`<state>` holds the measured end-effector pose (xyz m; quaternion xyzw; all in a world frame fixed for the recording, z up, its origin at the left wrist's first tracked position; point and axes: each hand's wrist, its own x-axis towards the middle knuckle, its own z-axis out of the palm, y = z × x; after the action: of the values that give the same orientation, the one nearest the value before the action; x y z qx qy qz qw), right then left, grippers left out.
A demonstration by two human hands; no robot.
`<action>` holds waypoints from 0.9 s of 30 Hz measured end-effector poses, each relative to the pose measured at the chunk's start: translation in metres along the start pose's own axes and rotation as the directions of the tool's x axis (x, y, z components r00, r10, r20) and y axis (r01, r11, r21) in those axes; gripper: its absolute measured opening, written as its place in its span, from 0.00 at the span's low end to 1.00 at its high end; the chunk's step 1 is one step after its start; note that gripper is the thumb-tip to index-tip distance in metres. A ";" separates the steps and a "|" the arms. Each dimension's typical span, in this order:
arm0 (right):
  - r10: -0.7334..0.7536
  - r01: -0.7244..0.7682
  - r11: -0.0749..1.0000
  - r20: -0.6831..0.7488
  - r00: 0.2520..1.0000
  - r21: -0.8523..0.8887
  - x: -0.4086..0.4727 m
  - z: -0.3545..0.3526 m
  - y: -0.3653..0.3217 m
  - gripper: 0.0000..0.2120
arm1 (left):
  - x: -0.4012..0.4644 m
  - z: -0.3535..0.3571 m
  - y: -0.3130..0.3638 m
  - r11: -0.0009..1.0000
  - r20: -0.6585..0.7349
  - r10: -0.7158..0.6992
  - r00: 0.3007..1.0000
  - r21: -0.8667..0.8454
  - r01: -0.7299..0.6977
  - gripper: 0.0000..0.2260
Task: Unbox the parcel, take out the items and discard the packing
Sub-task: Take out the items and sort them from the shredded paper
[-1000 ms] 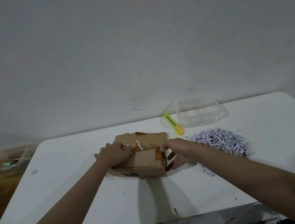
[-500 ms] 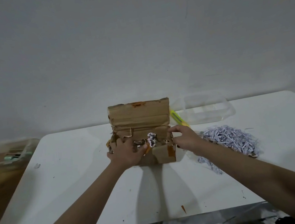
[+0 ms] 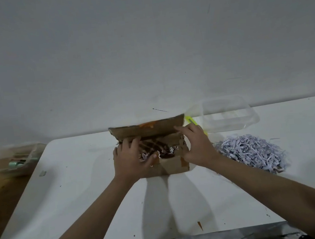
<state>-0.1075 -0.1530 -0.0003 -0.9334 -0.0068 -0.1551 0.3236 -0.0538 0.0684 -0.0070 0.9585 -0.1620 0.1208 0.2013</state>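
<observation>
A worn brown cardboard box [image 3: 174,164] stands in the middle of the white table [image 3: 78,187], its lid [image 3: 148,129] folded back away from me. Inside I see shredded paper and a dark, patterned item [image 3: 153,146], partly hidden. My left hand [image 3: 132,161] lies over the box's left side with the fingers spread into the opening, touching the shreds. My right hand [image 3: 196,144] grips the box's right wall, fingertips up at the lid's fold.
A heap of pale shredded paper [image 3: 252,152] lies right of the box. Behind it stand a clear plastic container [image 3: 228,115] and a yellow utility knife [image 3: 191,121]. Another clear container [image 3: 12,160] sits off the table at far left.
The box went from closed to open: the lid swung up and then further back. My left hand moved into the opening and my right hand shifted up along the right wall.
</observation>
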 end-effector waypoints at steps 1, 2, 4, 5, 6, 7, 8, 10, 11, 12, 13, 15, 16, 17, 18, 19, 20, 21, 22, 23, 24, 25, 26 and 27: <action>-0.004 0.003 0.999 0.016 1.000 0.033 0.003 0.000 -0.001 0.35 | 0.003 -0.001 -0.001 1.000 0.010 0.026 1.000 -0.004 -0.026 0.35; -0.015 0.013 0.998 0.040 0.999 0.062 0.006 0.002 -0.002 0.34 | 0.006 -0.002 -0.002 0.999 0.030 0.034 0.999 -0.019 -0.033 0.37; -0.026 0.017 0.997 0.111 0.993 0.078 0.013 0.006 -0.004 0.33 | 0.010 0.000 -0.005 0.998 0.090 0.030 0.996 -0.060 -0.024 0.41; -0.002 -0.010 0.997 0.162 0.987 0.075 0.015 0.007 -0.006 0.34 | 0.013 0.001 -0.007 0.998 0.125 0.023 0.992 -0.065 -0.015 0.42; 0.027 -0.041 0.997 0.210 0.977 0.065 0.018 0.008 -0.007 0.34 | 0.015 0.002 -0.009 0.998 0.156 0.015 0.988 -0.061 -0.006 0.43; 0.047 -0.060 0.997 0.242 0.969 0.047 0.020 0.008 -0.008 0.35 | 0.017 0.002 -0.011 0.999 0.175 0.014 0.984 -0.053 -0.005 0.43; 0.053 -0.063 0.998 0.261 0.964 0.030 0.022 0.009 -0.009 0.35 | 0.020 0.001 -0.012 0.999 0.184 0.014 0.983 -0.042 -0.006 0.42; 0.059 -0.059 0.998 0.305 0.951 -0.010 0.023 0.007 -0.012 0.36 | 0.024 0.001 -0.013 1.000 0.188 0.001 0.982 -0.005 0.000 0.37; 0.060 -0.052 0.998 0.326 0.943 -0.032 0.022 0.005 -0.013 0.38 | 0.025 0.001 -0.012 1.000 0.182 -0.022 0.983 0.010 0.021 0.34; 0.046 -0.031 0.998 0.341 0.939 -0.051 0.022 0.004 -0.014 0.39 | 0.026 0.001 -0.012 0.998 0.169 -0.055 0.984 0.017 0.053 0.31; 0.033 -0.006 0.997 0.353 0.935 -0.077 0.022 0.005 -0.015 0.39 | 0.028 0.001 -0.012 0.996 0.158 -0.092 0.983 0.018 0.090 0.30; 0.020 0.028 0.991 0.355 0.935 -0.131 0.023 0.006 -0.014 0.38 | 0.028 0.000 -0.014 0.988 0.169 -0.152 0.974 0.035 0.148 0.32; 0.024 0.036 0.985 0.346 0.938 -0.168 0.024 0.008 -0.014 0.37 | 0.028 0.001 -0.015 0.986 0.182 -0.167 0.969 0.053 0.160 0.33; 0.030 0.043 0.976 0.323 0.946 -0.215 0.025 0.010 -0.016 0.36 | 0.027 0.001 -0.014 0.984 0.191 -0.173 0.966 0.070 0.163 0.33; 0.023 0.050 0.966 0.277 0.961 -0.253 0.026 0.014 -0.018 0.32 | 0.026 0.002 -0.014 0.984 0.192 -0.173 0.966 0.076 0.161 0.33; -0.004 0.061 0.963 0.209 0.978 -0.263 0.027 0.018 -0.021 0.27 | 0.026 0.003 -0.014 0.986 0.188 -0.165 0.968 0.065 0.156 0.32; -0.034 0.068 0.968 0.142 0.989 -0.242 0.028 0.022 -0.025 0.22 | 0.026 0.004 -0.013 0.988 0.182 -0.156 0.971 0.041 0.151 0.31; -0.033 0.054 0.976 0.105 0.994 -0.209 0.028 0.026 -0.029 0.16 | 0.027 0.005 -0.013 0.989 0.184 -0.146 0.972 0.017 0.146 0.30; 0.007 0.014 0.983 0.114 0.994 -0.185 0.029 0.030 -0.032 0.12 | 0.028 0.006 -0.013 0.991 0.196 -0.134 0.971 0.003 0.136 0.29; 0.073 -0.046 0.982 0.145 0.987 -0.183 0.031 0.032 -0.034 0.09 | 0.029 0.007 -0.015 0.992 0.221 -0.122 0.968 0.004 0.124 0.28; 0.161 -0.120 0.970 0.195 0.967 -0.210 0.033 0.034 -0.036 0.07 | 0.030 0.008 -0.018 0.993 0.258 -0.119 0.959 0.015 0.119 0.27; 0.241 -0.177 0.950 0.244 0.939 -0.257 0.036 0.035 -0.037 0.06 | 0.032 0.008 -0.020 0.992 0.303 -0.126 0.944 0.030 0.123 0.27; 0.297 -0.212 0.930 0.276 0.914 -0.301 0.038 0.036 -0.037 0.06 | 0.035 0.008 -0.021 0.990 0.353 -0.139 0.925 0.042 0.133 0.27; 0.328 -0.225 0.917 0.303 0.895 -0.329 0.039 0.037 -0.037 0.07 | 0.037 0.008 -0.023 0.989 0.401 -0.144 0.905 0.044 0.138 0.28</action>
<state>-0.0638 -0.1054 0.0060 -0.9739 0.0921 0.0631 0.1978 -0.0098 0.0750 -0.0111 0.9734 -0.1294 -0.0930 0.1648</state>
